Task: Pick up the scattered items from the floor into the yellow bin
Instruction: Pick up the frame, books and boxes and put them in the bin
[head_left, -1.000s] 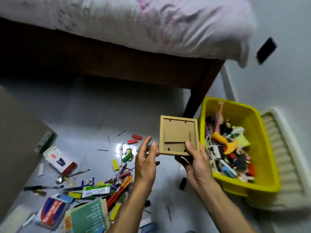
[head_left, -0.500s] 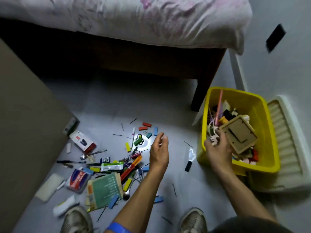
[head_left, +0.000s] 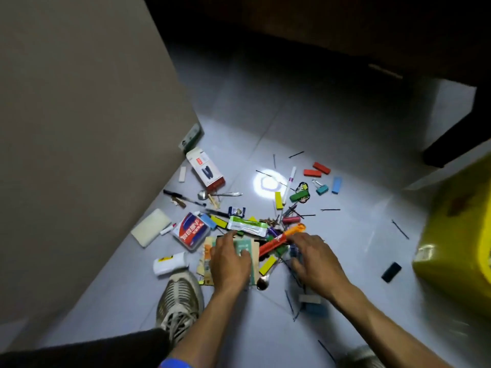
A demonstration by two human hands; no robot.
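Scattered items cover the grey floor: a green booklet (head_left: pixel 245 244), an orange cutter (head_left: pixel 281 240), a green-white sachet (head_left: pixel 247 226), coloured blocks, pens, hairpins and a spoon (head_left: pixel 220 194). My left hand (head_left: pixel 229 261) lies palm down on the booklet with its fingers spread. To its right, my right hand (head_left: pixel 316 258) reaches into the pile just below the cutter, fingers curled over small pieces; what it grips is hidden. The yellow bin (head_left: pixel 457 235) stands at the right edge, only its side showing.
A tall beige cabinet side (head_left: pixel 79 128) walls off the left. The dark bed leg (head_left: pixel 457 134) stands at the back right. A red-white box (head_left: pixel 206 168), a white bottle (head_left: pixel 170 262) and a cream pad (head_left: pixel 151 231) lie left of the pile. My shoe (head_left: pixel 180 298) is planted beside the booklet.
The cardboard frame went from both hands into the bin and my right hand let it go. Both hands then came down onto the pile, and the view tilted down and left.
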